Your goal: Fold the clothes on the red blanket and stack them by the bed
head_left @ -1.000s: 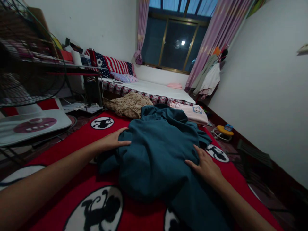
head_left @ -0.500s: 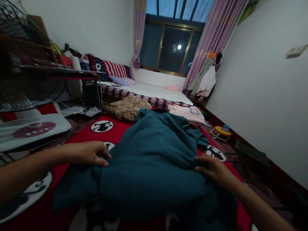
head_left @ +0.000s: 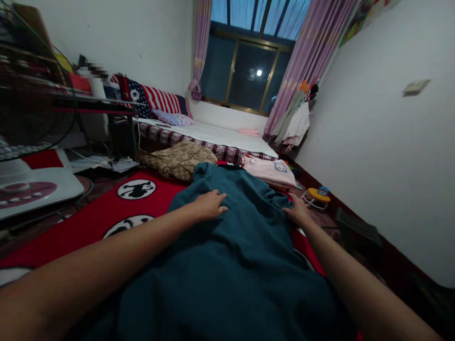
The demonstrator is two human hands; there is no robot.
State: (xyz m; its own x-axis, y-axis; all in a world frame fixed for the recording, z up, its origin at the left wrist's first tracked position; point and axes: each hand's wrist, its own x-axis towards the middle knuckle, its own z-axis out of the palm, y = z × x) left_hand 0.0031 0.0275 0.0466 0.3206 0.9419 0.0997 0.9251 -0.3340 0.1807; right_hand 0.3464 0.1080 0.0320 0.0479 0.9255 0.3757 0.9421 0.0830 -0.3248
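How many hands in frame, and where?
2: the left hand on the teal garment, left of its middle; the right hand at the garment's right edge. No other hands show.

Middle of the frame: open air is lying above the loosely folded teal cloth garment (head_left: 234, 255), between the left hand (head_left: 211, 206) and the right hand (head_left: 298, 210).
Left of centre: the bare left forearm (head_left: 142, 246) is crossing low, barring sideways passage; beyond it, the red blanket with white circles (head_left: 88, 225) is offering flat room.
Upper middle: a tan-and-brown patterned cloth (head_left: 177, 161) and a folded pale-pink garment (head_left: 266, 171) are obstructing, a narrow gap separating them.
Left edge: a white plastic fan base (head_left: 39, 189) is standing beside the blanket.
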